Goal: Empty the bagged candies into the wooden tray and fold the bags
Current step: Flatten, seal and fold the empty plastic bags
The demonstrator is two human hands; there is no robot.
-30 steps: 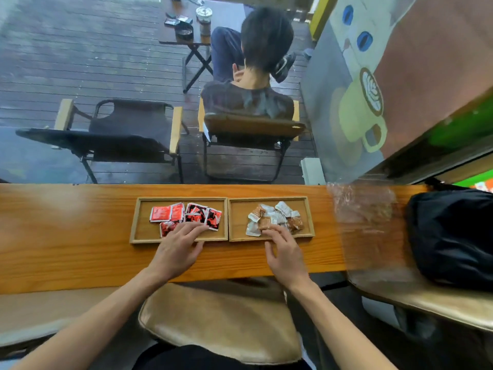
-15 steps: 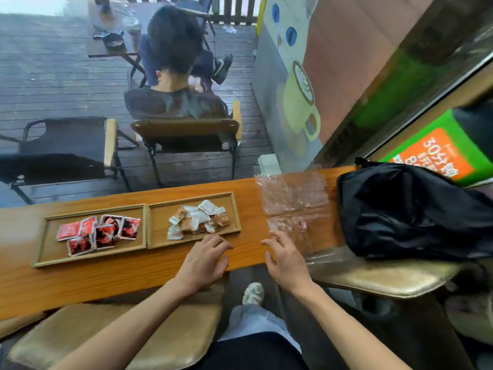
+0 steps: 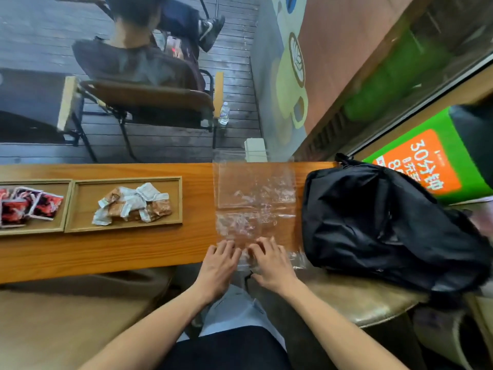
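Note:
Clear plastic bags (image 3: 256,198) lie flat and empty on the wooden counter (image 3: 133,249), overlapping each other. My left hand (image 3: 218,265) and my right hand (image 3: 272,263) rest side by side on the bags' near edge at the counter's front, fingers spread and touching the plastic. A wooden tray (image 3: 80,225) to the left holds brown and white wrapped candies (image 3: 133,204). A second wooden tray (image 3: 34,230) at the far left holds red wrapped candies (image 3: 29,204).
A black backpack (image 3: 386,225) sits right of the bags, partly on a tan stool (image 3: 360,303). Beyond the counter, through glass, a person sits in a chair (image 3: 149,97) on a deck. A green and orange sign (image 3: 426,164) stands at the far right.
The view swung right. Both hands left the trays and moved right to the clear bags, now resting on their near edge.

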